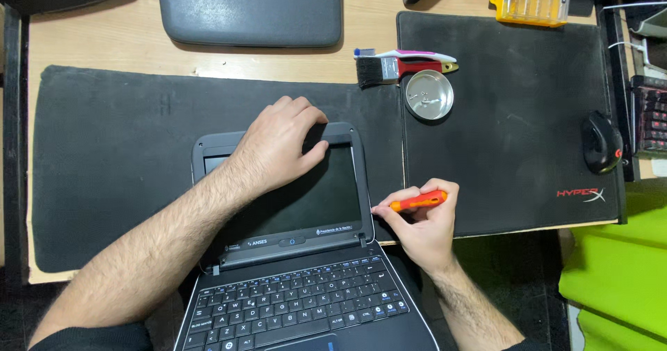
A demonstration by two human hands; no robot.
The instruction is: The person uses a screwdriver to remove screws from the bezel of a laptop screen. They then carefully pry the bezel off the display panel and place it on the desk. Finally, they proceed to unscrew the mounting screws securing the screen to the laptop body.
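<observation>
Black mats cover most of the wooden desk [368, 7] where I work. On the left mat [104, 156] lies a small dark laptop [306, 254], opened flat so its screen faces up, directly under my hands. My left hand [278, 146] rests on the upper part of the screen bezel, fingers curled over the top edge and pressing it. My right hand [420, 219] is clenched around an orange screwdriver [418, 201], its tip pointing at the screen's right edge, near the hinge. Beyond it, on the right mat [514, 128], sits a round metal dish [429, 95]; I cannot tell what is in it. Just above the dish lie a paintbrush [389, 69] and a toothbrush [406, 55]. A black mouse [601, 142] sits far right.
</observation>
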